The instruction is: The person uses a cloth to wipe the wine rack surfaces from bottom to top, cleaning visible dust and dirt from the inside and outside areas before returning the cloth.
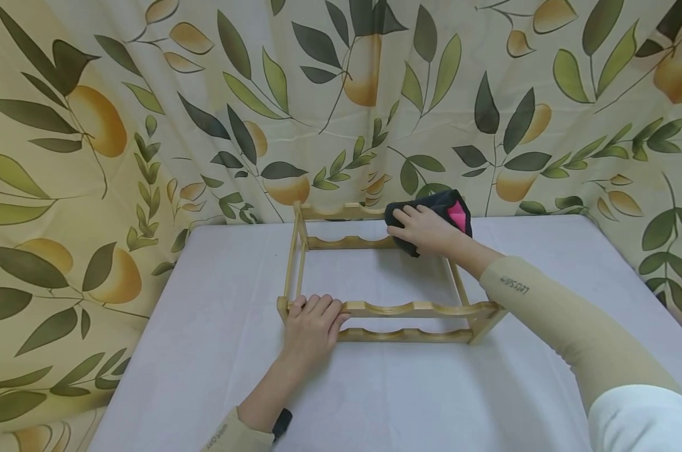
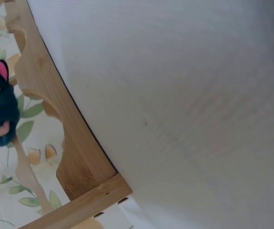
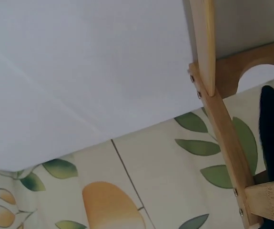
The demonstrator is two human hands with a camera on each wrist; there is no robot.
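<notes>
A light wooden rack [image 1: 414, 309] with scalloped rails stands on the table. My left hand [image 1: 311, 326] holds its front rail at the left corner, fingers over the top. Toward the back right, my right hand [image 1: 427, 231] grips a folded dark cloth [image 1: 439, 202] with a bright pink inner side, laid over the back upper rail. From the left wrist, the rack's scalloped board [image 2: 75, 133] shows close up, with the dark cloth [image 2: 5, 107] beyond it. The right wrist view catches a rack end post [image 3: 227, 143] and the cloth's pink and dark edge [image 3: 270, 129]; neither hand appears there.
A white-covered table [image 1: 216, 364] spreads around the rack. Behind and to both sides hangs a curtain [image 1: 341, 75] printed with leaves and orange fruit, close behind the table's back edge.
</notes>
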